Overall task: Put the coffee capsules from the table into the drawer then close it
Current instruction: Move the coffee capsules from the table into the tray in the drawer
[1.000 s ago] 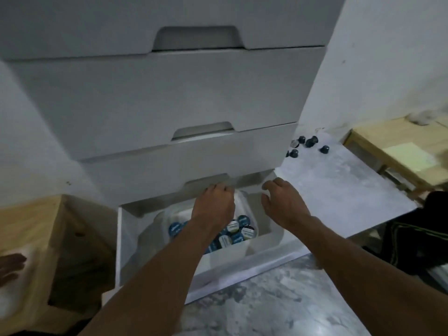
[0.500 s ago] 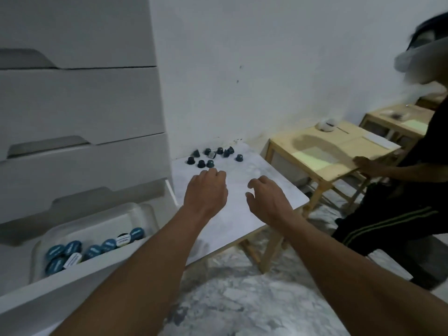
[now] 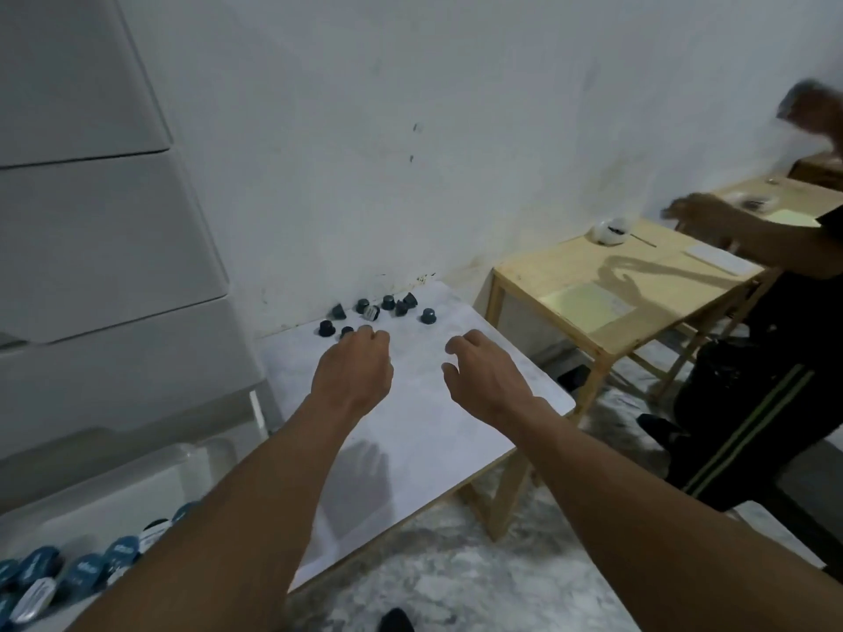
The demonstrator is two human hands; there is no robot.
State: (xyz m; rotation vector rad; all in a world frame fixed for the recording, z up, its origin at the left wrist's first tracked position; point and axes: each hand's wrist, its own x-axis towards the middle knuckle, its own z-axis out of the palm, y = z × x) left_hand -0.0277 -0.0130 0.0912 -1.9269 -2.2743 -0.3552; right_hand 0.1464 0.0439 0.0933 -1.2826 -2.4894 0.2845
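Capsules (image 3: pixel 388 302) at the desk's (image 3: pixel 410 431) far edge, just past the left hand (image 3: pixel 351 371), fingers curled, grip unclear. Right hand (image 3: pixel 479 376) farther off, fingers loose, empty.

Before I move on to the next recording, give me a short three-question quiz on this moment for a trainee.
1. True or false: the drawer stands open, with blue-topped capsules in it.
2. The loose coffee capsules on the table lie: A) near the wall, B) at its front edge, C) in a bowl.
3. Which hand is nearer those loose capsules?
Key: 1 true; 2 A; 3 the left hand.
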